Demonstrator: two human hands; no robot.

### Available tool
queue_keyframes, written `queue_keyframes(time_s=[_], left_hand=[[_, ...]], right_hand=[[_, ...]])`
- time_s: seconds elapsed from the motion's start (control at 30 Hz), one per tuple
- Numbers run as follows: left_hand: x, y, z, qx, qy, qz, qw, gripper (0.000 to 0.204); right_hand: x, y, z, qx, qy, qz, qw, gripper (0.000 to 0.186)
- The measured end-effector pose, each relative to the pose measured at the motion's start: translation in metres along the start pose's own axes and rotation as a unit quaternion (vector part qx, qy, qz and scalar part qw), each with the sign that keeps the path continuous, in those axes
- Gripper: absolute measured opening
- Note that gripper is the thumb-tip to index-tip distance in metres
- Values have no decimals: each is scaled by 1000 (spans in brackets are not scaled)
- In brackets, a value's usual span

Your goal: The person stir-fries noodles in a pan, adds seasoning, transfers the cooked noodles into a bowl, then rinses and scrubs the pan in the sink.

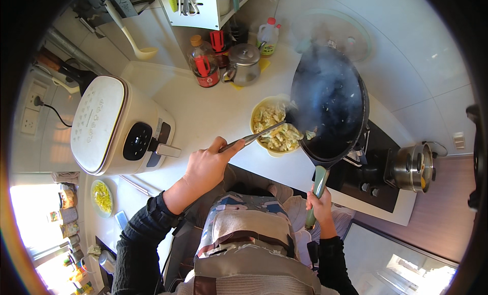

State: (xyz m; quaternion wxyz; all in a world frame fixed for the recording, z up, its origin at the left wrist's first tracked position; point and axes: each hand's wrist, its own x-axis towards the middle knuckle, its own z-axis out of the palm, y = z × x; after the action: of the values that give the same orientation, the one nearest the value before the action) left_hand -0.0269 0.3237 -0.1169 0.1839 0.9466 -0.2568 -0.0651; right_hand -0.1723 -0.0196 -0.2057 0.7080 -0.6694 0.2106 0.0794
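My left hand (207,165) is closed round the handle of a long metal spatula (252,138), whose dark head is at the lip of the wok. With my right hand (320,206) I grip the green handle of a black wok (330,147). The wok is tilted toward a cream bowl (278,153) on the counter, its near-left rim over the bowl's right side. Chopped cauliflower (277,138) fills the bowl. A few pieces cling at the wok's lip, and steam rises from its dark inside.
A white rice cooker (99,125) stands at left, with a plate of yellow-green shreds (102,197) nearer. A sauce bottle (204,61), a metal kettle (244,65) and a white jug (268,37) line the back. A steel pot (406,168) sits on the hob (363,189) at right.
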Motion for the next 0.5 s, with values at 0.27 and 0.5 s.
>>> queue_keyframes(time_s=[0.27,0.5], left_hand=[[-8,-4,10,-41,9,-30,999,54],[22,5,-7,-220,-4,27,975,56]], right_hand=[[2,2,-7,-17,10,-13,1000,16],[-2,-7,-8,-15,6,-18,1000,17]])
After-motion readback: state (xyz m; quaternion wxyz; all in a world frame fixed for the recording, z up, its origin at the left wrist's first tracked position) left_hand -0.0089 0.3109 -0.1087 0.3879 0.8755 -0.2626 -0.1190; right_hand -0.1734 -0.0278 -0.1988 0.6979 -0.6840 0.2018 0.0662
